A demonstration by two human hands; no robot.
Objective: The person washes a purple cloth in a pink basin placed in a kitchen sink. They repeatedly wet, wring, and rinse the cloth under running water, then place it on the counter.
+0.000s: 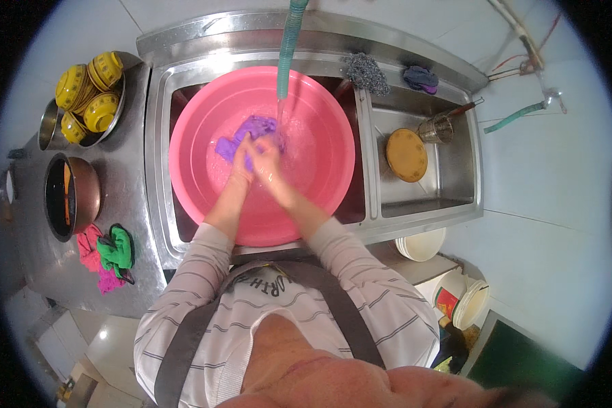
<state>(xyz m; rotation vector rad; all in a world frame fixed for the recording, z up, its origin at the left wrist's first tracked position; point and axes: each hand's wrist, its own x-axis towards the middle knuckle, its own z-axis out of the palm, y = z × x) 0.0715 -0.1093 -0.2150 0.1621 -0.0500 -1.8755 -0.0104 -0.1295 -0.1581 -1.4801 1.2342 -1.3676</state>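
A large pink plastic basin [316, 204] sits over the left bowl of a stainless steel double sink. Water runs into it from a ribbed green hose [287, 61]. In the basin lies a wet purple cloth [255, 126], bunched up. My left hand [243, 155] is at the cloth's lower edge, touching it. My right hand [265, 155] is beside it, close under the water stream, fingers bent and somewhat blurred. Whether the right fingers grip the cloth cannot be told.
On the left steel counter [127, 204] stand stacked yellow bowls [72, 86], a copper-coloured pot [86, 188] and red, green and pink cloths [116, 248]. The right sink bowl [403, 199] holds a round yellow-brown object [407, 155] and a strainer [437, 129]. A steel scouring pad [367, 74] lies on the divider.
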